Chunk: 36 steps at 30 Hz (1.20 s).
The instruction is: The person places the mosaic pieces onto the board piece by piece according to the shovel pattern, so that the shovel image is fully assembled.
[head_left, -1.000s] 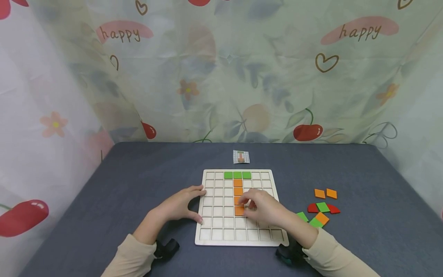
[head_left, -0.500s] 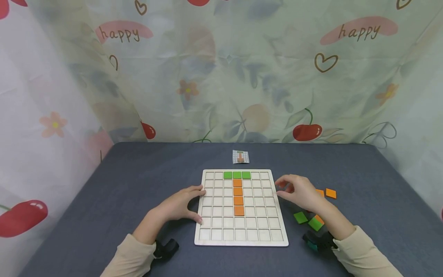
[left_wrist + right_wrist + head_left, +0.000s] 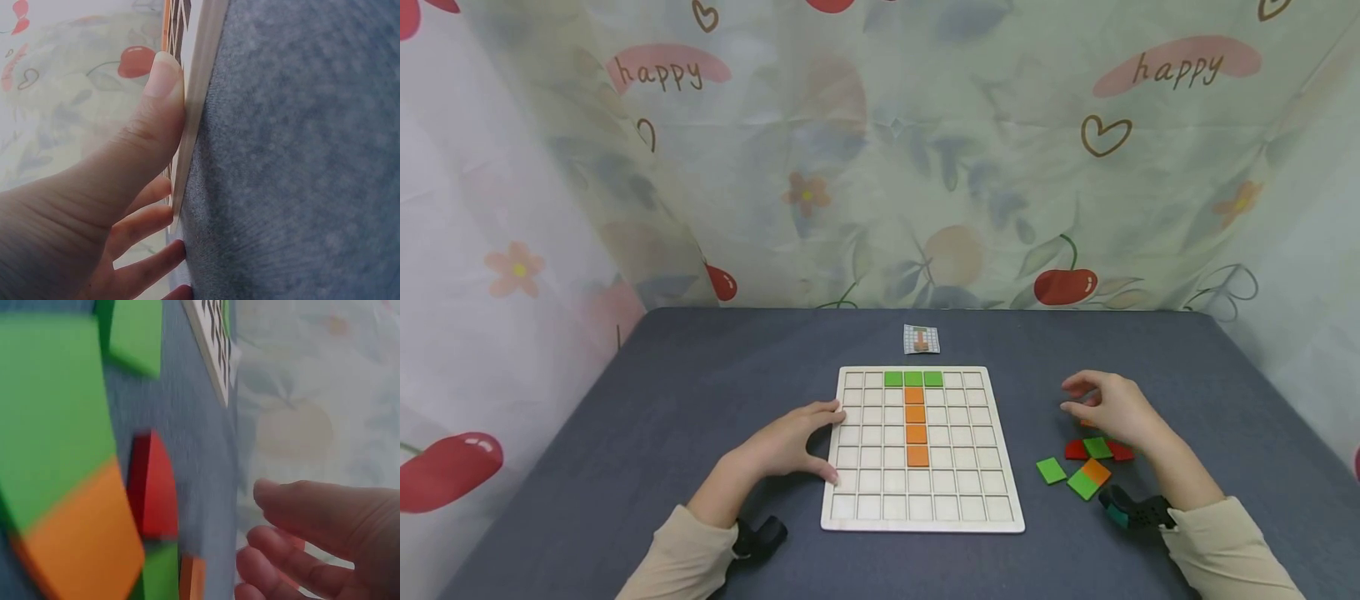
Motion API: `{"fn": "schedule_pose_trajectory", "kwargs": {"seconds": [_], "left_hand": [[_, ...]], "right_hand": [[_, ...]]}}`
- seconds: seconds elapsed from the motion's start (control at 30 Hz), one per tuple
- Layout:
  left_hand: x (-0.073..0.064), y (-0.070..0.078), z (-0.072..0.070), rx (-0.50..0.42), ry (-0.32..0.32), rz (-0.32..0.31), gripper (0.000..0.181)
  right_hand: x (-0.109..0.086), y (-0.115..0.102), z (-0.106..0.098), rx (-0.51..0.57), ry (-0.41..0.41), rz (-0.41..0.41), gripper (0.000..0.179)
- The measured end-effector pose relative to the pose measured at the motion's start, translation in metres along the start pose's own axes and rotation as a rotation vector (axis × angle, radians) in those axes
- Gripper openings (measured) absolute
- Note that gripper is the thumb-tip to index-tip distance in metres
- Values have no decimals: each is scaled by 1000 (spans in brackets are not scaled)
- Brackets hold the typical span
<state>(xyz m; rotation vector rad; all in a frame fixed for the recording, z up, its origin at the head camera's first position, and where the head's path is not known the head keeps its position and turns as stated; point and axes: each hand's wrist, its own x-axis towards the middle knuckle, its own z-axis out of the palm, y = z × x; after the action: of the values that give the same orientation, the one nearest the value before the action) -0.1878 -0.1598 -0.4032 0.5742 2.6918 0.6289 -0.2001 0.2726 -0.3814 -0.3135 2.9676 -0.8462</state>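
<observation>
A white grid board (image 3: 865, 483) lies on the table, with three green tiles (image 3: 913, 379) along its top row and a column of orange tiles (image 3: 915, 414) below their middle. My left hand (image 3: 782, 442) rests against the board's left edge; in the left wrist view its thumb (image 3: 165, 94) touches the rim, fingers spread. To the right of the board, my right hand (image 3: 1112, 404) hovers over loose pieces, fingers loosely bent and nothing between them. An orange tile (image 3: 1087, 423) peeks out beneath it. Nearby lie red pieces (image 3: 1076, 450) with a green tile (image 3: 1097, 448) between them.
Closer to me on the right are a green tile (image 3: 1051, 471), another green tile (image 3: 1083, 485) and an orange tile (image 3: 1096, 472) against it. A small printed card (image 3: 921, 339) lies beyond the board. Patterned curtains (image 3: 895, 167) stand behind the dark tabletop (image 3: 715, 358).
My right hand has left the orange column and moved right, off the board, to above the loose pieces. The left hand stays at the board's edge.
</observation>
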Motion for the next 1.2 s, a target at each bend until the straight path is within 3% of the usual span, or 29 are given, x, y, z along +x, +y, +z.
{"fn": "schedule_pose_trajectory", "kwargs": {"seconds": [0.27,0.57,1.2], "left_hand": [[-1,1,0,5,9,-1,90],[-1,0,0,3,12,13,90],[-1,0,0,-13,0,1,90]], "right_hand": [[-2,22,-13,-33,-52,61,39],[-2,30,-14,-51,-143,88,43],[-4,29,-10,-92,-117,50,30]]}}
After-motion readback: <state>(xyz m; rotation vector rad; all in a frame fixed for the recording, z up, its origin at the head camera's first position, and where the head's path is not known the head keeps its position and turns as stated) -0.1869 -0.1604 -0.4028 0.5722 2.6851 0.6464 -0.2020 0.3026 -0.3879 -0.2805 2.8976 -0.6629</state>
